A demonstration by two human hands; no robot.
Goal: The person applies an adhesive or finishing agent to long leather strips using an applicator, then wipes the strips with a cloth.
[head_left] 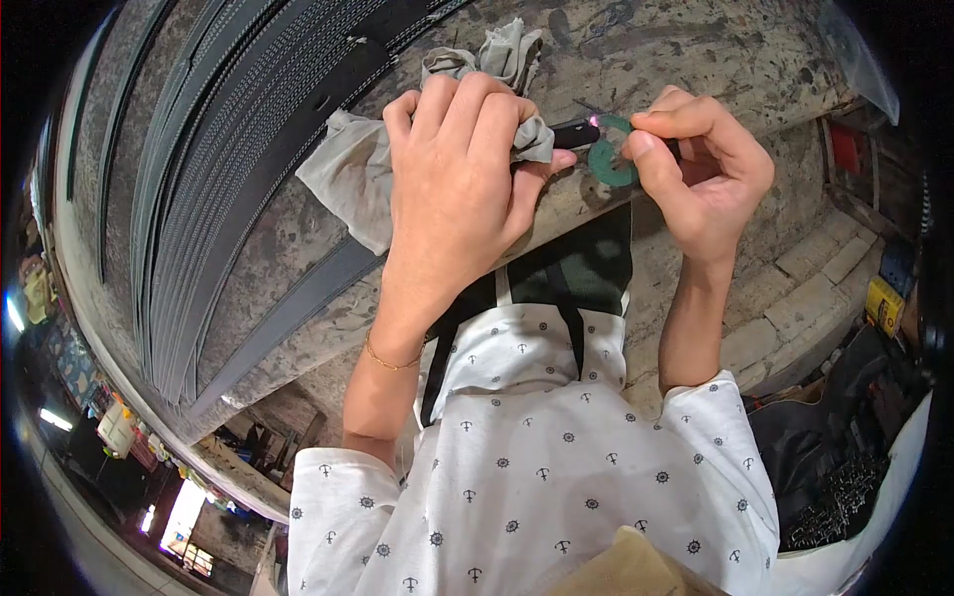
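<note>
My left hand [462,159] is closed around a grey cloth [358,174] and presses it over a black strap [574,135], whose end sticks out past my thumb. To the right, my right hand [696,159] pinches a green coiled piece [610,164] between thumb and index finger. The green piece hangs beside the strap's end, and a small pinkish glow shows where its upper end meets the strap. Many black stitched straps [248,129] lie side by side at the left, and one wider strap [298,303] runs below them toward the cloth.
The stained worktable [735,45] spans the top. A clear plastic sheet [863,60] hangs at the upper right. At the right are a yellow box [883,305], a black bag [825,437] and a pile of small dark metal parts [840,502].
</note>
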